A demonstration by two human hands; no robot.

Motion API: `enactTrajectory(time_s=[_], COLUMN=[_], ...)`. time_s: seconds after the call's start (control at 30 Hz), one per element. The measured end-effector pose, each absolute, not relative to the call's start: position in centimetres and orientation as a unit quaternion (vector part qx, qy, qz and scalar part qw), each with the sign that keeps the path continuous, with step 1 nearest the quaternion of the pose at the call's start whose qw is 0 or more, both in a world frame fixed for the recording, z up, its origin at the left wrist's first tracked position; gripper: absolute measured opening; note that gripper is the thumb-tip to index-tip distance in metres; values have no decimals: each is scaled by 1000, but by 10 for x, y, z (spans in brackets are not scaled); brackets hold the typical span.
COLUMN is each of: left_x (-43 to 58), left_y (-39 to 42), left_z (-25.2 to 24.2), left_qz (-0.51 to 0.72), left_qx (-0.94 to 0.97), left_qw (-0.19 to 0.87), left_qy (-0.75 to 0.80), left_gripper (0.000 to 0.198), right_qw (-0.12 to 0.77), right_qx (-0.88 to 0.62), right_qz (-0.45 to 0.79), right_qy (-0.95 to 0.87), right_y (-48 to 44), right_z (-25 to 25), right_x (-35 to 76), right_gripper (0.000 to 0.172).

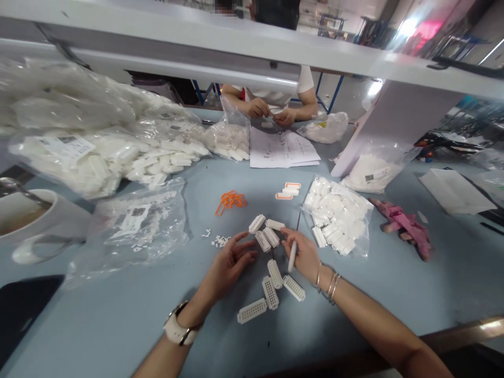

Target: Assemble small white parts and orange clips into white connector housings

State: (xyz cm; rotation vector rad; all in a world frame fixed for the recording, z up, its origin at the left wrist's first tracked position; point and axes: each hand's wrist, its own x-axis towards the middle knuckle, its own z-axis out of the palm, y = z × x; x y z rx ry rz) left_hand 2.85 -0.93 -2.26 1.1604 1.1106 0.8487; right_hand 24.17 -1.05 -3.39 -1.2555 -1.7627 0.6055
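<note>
Full clear plastic bags of white parts [98,163] pile up at the left. The left hand [230,262] hovers with fingers spread and empty, beside several white rectangular plastic connector housings [271,237] lying loose mid-table. The right hand [303,254] grips a slim white stick [292,255]. Most stock looks bagged, so I judge much remains.

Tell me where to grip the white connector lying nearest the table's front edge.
Probably best to pinch the white connector across its two long side walls, near the middle, coming from above. It lies flat on the table, holed face up, with both long sides clear. The left hand is empty and nearest.
</note>
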Motion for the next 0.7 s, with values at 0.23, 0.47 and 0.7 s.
enactTrajectory(time_s=[0.23, 0.47, 0.7], left_x=[28, 33, 22], left_y=[-12, -15, -5], left_z=[-21, -17, -12], left_qz=[330, 318, 334], left_qx=[507, 568, 618], left_qw=[647, 631, 397], left_qy=[465, 422, 590], left_gripper=[28, 38, 31], right_qw=[426, 418, 394], right_qx=[-501, -469, -460], right_qz=[218, 198, 176], right_qy=[-721, -753, -776], right_y=[-11, -11, -7], right_z=[-31, -33, -33], right_x=[240, 239, 238], right_gripper=[15, 7, 33])
